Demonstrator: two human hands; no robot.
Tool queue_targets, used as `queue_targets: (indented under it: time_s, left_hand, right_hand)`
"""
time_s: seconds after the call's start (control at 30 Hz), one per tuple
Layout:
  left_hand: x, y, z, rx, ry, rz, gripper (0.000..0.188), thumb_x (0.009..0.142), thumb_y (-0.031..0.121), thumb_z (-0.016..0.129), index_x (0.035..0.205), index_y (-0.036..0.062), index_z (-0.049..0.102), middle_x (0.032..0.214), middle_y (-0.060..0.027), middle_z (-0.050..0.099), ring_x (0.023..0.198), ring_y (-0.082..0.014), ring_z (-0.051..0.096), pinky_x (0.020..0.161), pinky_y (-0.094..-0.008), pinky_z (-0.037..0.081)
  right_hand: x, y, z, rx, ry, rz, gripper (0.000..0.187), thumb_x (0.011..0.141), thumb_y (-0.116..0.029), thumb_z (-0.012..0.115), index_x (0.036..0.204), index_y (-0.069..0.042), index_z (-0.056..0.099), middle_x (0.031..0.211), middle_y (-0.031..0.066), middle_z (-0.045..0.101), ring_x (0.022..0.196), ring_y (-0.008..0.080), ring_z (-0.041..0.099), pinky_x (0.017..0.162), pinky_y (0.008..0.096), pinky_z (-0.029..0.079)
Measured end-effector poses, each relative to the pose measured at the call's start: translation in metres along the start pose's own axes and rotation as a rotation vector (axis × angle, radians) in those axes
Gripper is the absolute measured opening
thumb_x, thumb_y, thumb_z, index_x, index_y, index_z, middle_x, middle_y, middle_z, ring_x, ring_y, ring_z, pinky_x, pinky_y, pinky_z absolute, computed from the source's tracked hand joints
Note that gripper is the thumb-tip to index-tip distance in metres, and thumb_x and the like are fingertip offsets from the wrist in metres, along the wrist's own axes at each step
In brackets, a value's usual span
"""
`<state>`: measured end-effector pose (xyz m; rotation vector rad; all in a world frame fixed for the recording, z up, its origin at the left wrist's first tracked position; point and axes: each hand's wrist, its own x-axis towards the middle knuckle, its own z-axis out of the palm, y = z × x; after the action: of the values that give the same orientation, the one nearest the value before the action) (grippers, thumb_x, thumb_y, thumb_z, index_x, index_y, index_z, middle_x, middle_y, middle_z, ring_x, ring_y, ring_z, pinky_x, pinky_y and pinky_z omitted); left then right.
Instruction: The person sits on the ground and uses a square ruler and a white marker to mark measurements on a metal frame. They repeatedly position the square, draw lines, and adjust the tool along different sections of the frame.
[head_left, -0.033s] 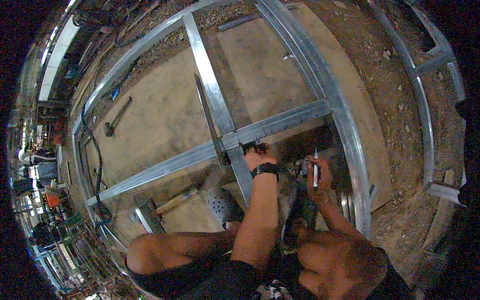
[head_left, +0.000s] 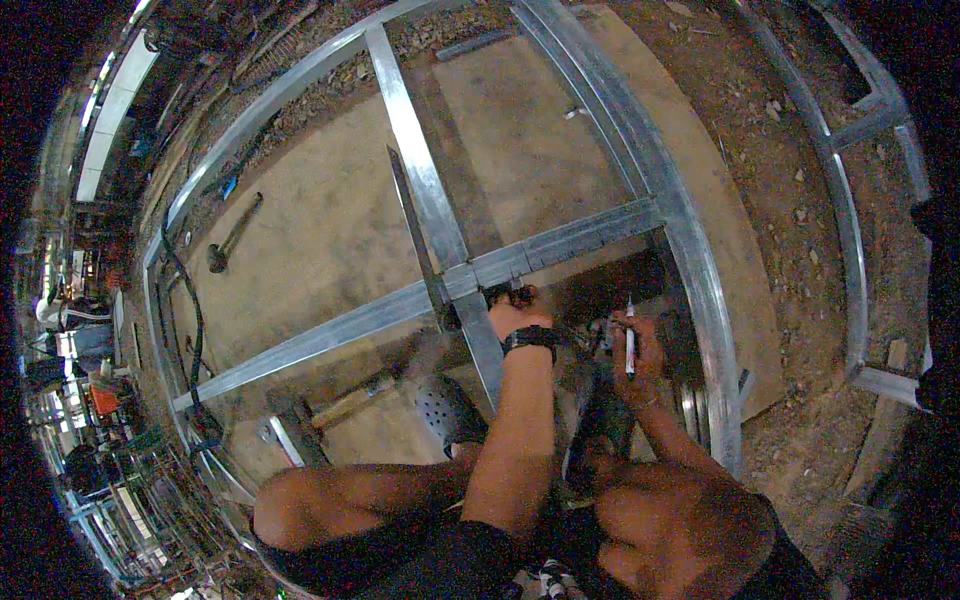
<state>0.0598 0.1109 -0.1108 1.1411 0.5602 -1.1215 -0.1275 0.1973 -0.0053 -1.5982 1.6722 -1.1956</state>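
I squat over a flat frame of silver metal channels (head_left: 560,240) lying on a plywood sheet. My left hand (head_left: 517,312), with a black watch on its wrist, rests at the joint (head_left: 462,280) where the crossing channels meet. Its fingers curl over something small and dark that I cannot make out. My right hand (head_left: 635,350) is just right of it, inside the frame's corner, holding a white marker (head_left: 629,337) upright. A thin metal strip (head_left: 408,225) lies slanted beside the upright channel.
A wooden-handled hammer (head_left: 345,403) lies by my left knee, and a grey perforated clog (head_left: 450,410) is on my foot. A second hammer (head_left: 233,235) and a black cable (head_left: 192,310) lie at the left. Dirt with more metal framing (head_left: 850,250) is on the right.
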Motion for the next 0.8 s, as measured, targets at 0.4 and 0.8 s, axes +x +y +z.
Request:
queue_targets:
  time_s: [0.4,0.8]
  left_hand:
    - [-0.010,0.022,0.008,0.102,-0.102,-0.037,0.017,0.093,0.015,0.044,0.091,0.0063,0.059,0.087,-0.0079,0.062,0.076,-0.0252,0.062,0.064,-0.0430,0.053]
    - [-0.032,0.022,0.043,0.056,0.067,-0.057,0.022,0.092,0.023,0.042,0.089,0.0133,0.063,0.080,-0.0027,0.064,0.073,-0.0233,0.061,0.067,-0.0427,0.049]
  right_hand:
    - [0.005,-0.014,0.028,0.175,-0.083,0.192,0.019,0.099,-0.011,0.058,0.116,-0.005,0.059,0.095,0.0068,0.063,0.084,0.0148,0.064,0.075,0.0286,0.051]
    - [0.030,-0.034,0.047,0.022,0.042,-0.040,0.024,0.097,-0.022,0.062,0.113,-0.005,0.062,0.105,0.0111,0.066,0.100,0.0281,0.064,0.100,0.0431,0.045]
